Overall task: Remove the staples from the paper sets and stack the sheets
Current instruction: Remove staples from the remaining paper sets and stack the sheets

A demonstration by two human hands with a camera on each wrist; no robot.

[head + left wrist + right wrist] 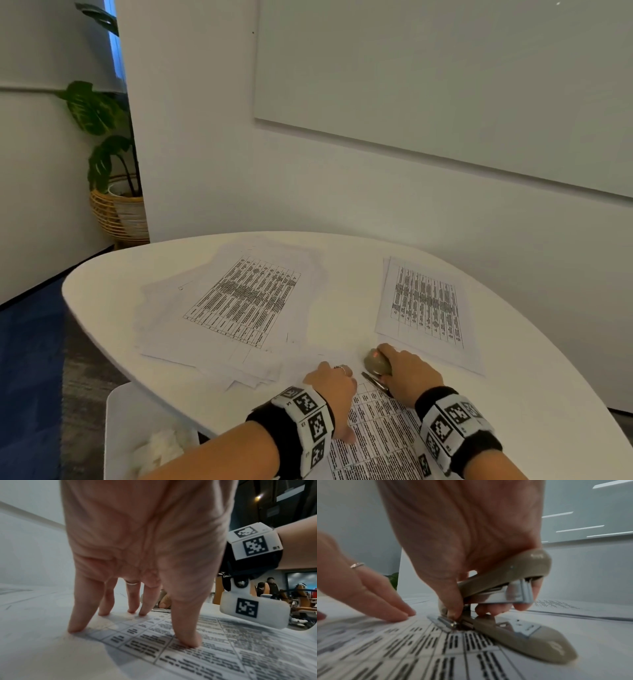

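Lying at the table's (102, 294) left is a loose spread of printed sheets (239, 301). Nearer, a paper set (380, 435) is pinned under the left hand (334, 387), whose straight, spread fingers (75, 623) press down and grasp nothing. A beige stapler (513, 601) is gripped by the right hand (409, 371), fingers curled round it, its metal tip set on that set's corner. A neater stack (426, 308) is seen at far right.
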